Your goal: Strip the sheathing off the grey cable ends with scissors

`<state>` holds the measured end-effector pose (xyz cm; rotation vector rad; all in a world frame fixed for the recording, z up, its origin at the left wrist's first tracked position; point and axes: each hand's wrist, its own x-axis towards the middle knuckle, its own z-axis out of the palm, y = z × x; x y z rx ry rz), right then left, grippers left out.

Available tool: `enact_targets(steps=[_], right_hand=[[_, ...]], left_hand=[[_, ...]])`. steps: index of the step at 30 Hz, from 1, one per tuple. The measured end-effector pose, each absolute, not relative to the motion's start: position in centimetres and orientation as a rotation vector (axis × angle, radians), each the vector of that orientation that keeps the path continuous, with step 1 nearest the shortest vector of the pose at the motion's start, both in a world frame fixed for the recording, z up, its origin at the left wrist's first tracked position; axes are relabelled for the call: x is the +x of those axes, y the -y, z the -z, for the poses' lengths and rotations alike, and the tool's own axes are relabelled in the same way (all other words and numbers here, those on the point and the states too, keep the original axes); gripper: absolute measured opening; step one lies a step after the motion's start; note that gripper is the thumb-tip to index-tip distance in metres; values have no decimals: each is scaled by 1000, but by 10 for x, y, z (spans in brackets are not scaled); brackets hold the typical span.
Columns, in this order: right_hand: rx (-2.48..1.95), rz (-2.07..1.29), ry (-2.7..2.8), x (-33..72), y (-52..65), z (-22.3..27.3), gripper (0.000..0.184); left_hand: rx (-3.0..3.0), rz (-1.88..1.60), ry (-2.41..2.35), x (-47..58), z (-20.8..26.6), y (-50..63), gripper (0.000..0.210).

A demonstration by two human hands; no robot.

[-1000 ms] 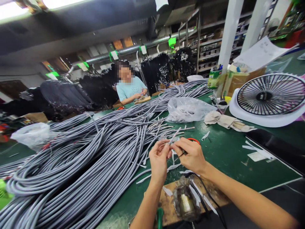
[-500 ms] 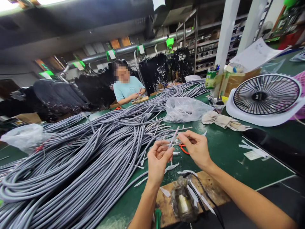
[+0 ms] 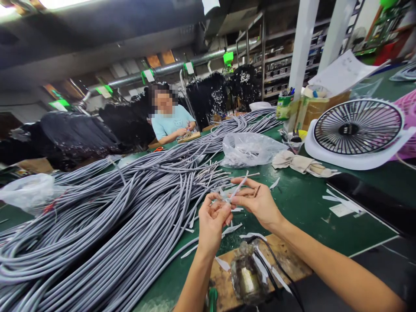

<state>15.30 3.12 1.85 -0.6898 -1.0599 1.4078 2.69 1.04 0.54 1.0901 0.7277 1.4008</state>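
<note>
My left hand (image 3: 214, 214) is closed in a pinch round the end of a grey cable (image 3: 239, 186), which points up and to the right. My right hand (image 3: 260, 201) meets it at the same spot, thumb and fingers closed on the cable end close to the left fingertips. Thin pale strands or strips show between the fingers, too small to make out. Below the hands, a wooden board (image 3: 292, 260) carries a stained metal pot-like block (image 3: 248, 277) with black cords and white strips around it.
A big heap of grey cables (image 3: 146, 216) covers the left side of the green table (image 3: 308, 203). Beyond the hands lie a clear plastic bag (image 3: 250, 149) and a beige cloth (image 3: 300, 164). A white fan (image 3: 357, 134) stands at right. Across the table sits a co-worker (image 3: 172, 123).
My right hand has moved left and closed in on the cable end by my left hand. The orange handle loop seen beside it before no longer shows. The view has shifted slightly.
</note>
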Motion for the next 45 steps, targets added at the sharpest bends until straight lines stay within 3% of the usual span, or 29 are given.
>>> enact_targets(steps=[8,19,27,34,45], right_hand=[[-783,-1124,1190,150,-29,-12,41],[-635,-1529,1261,155,-33,-16,31],[-828,-937,1481,153,-26,-13,19],[-818,-899,1534,155,-23,-12,18],[-743,-896,1713,153,-16,-17,17]], left_hand=[[1037,-1471,-762,32,-3,-11,25],[1021,-1427,-712,27,-11,-11,32],[990,-1407,-776,30,-10,-9,34],[934,-1475,-709,29,-10,-11,25],[722,-1525,-856,22,-19,-10,28]])
